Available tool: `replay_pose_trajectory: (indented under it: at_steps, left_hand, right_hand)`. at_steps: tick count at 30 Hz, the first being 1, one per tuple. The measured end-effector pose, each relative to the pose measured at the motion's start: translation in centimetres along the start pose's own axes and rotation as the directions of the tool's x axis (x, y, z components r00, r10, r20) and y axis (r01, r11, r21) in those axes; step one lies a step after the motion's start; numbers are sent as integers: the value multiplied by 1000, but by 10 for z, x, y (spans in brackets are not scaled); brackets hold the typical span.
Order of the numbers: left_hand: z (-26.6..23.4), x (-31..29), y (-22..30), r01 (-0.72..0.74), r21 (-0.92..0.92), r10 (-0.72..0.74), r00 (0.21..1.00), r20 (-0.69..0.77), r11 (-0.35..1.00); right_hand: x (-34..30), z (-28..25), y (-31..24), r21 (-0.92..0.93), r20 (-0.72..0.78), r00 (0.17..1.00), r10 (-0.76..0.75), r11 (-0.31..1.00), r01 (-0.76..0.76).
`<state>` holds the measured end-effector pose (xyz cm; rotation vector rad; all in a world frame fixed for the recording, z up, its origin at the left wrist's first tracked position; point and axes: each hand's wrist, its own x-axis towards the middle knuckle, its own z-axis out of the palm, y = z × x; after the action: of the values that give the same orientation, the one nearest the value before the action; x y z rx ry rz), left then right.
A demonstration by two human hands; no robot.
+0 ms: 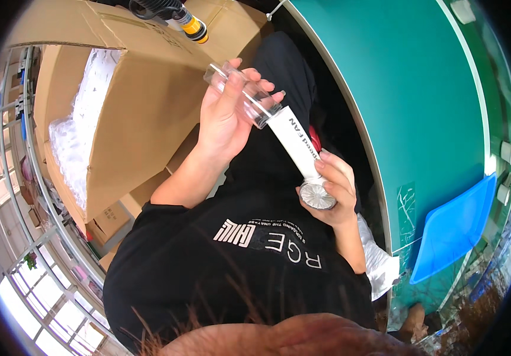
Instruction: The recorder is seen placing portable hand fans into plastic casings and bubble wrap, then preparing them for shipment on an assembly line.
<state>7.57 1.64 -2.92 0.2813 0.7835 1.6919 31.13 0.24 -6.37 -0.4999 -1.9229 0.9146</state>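
Observation:
My left hand (pixel 224 115) is closed around a clear plastic sleeve (pixel 254 105), tilted, with its lower end meeting a white stick-shaped piece (pixel 294 139). Dark print runs along that white piece, which joins a round silver ribbed head, so the whole looks like a handheld fan (pixel 318 197). The fingers of my right hand (pixel 340 188) wrap round the head end of the fan. Whether the sleeve goes round the white end or only touches it, I cannot tell. Both hands are in front of my black shirt, over my lap.
At the left stands a large open cardboard box (pixel 143 124) with clear plastic wrapping (pixel 77 142) inside. A black and yellow tool (pixel 193 26) hangs at the top. To the right is a green table (pixel 410 107) with a blue tray (pixel 454 231). A whitish bag (pixel 377 261) lies beside my right elbow.

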Motion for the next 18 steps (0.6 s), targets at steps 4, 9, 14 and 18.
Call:
replay_pose_trajectory:
  at_steps: [4, 9, 14, 18]
  left_hand:
    - [11, -6, -4, -80, 118, 84, 996, -36, 990]
    - [38, -10, -10, -117, 356, 121, 993, 11, 927]
    - [54, -26, 1, -358, 787, 102, 928, 357, 502]
    - [68, -34, -1, -511, 698, 126, 841, 526, 501]
  right_hand:
    - [0, -8, -3, -67, 74, 992, -97, 993, 102]
    - [-5, -4, -2, 301, -63, 993, 102, 950, -79]
    - [-1, -8, 7, 882, -132, 862, 490, 456, -124]
    - [2, -14, 12, 993, 115, 828, 548, -37, -113]
